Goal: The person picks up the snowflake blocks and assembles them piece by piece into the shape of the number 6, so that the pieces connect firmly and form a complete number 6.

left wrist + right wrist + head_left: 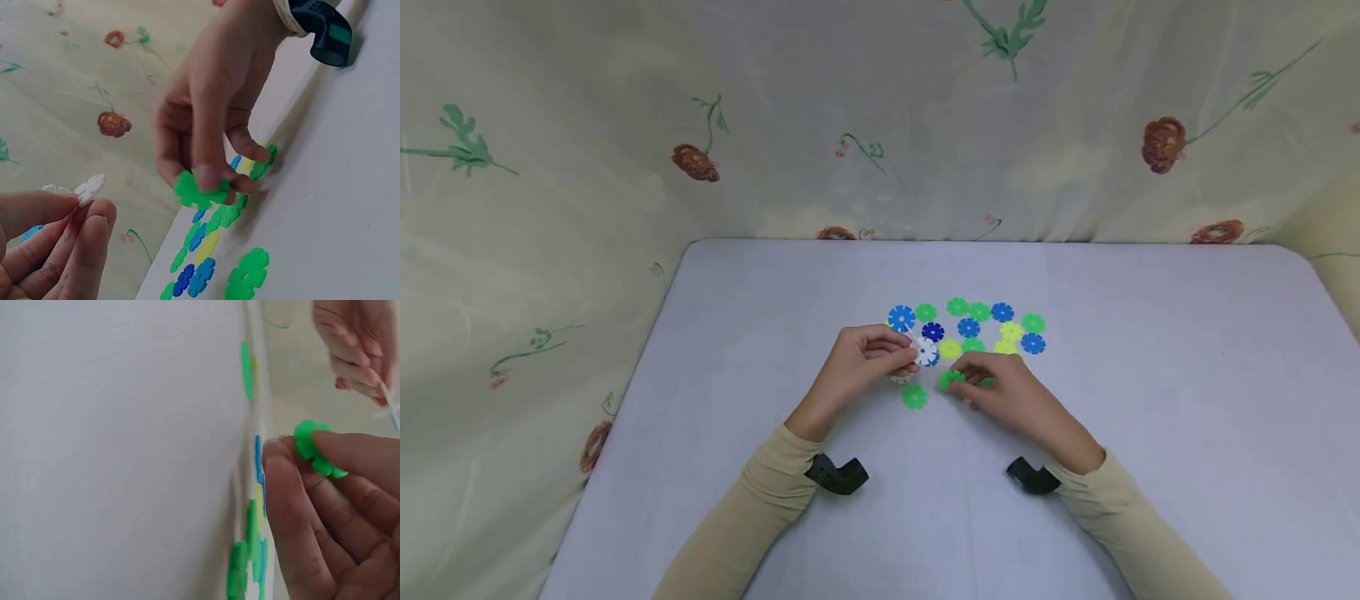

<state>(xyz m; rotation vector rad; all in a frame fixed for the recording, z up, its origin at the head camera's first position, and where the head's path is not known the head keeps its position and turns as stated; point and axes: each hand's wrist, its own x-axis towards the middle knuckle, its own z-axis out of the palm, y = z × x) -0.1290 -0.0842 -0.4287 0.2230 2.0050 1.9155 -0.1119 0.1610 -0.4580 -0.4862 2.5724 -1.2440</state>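
Note:
My left hand [867, 360] pinches a white notched plastic disc [924, 352] between thumb and fingers. In the left wrist view, another white piece stands at an angle to that white disc [92, 185], and a bit of blue [31, 233] shows behind the fingers. My right hand [1011, 387] is to the right and pinches a green notched disc [950, 380] between thumb and forefinger. In the right wrist view this green disc [312, 447] is held above the table, apart from the white one. A loose green disc [914, 397] lies on the table between and below the hands.
Several blue, green and yellow discs lie spread beyond the hands, among them a dark blue disc [932, 332] and a yellow disc [1012, 331]. They rest on a white-covered table [1150, 375]. A flower-patterned curtain [925, 125] hangs behind the table and at its sides.

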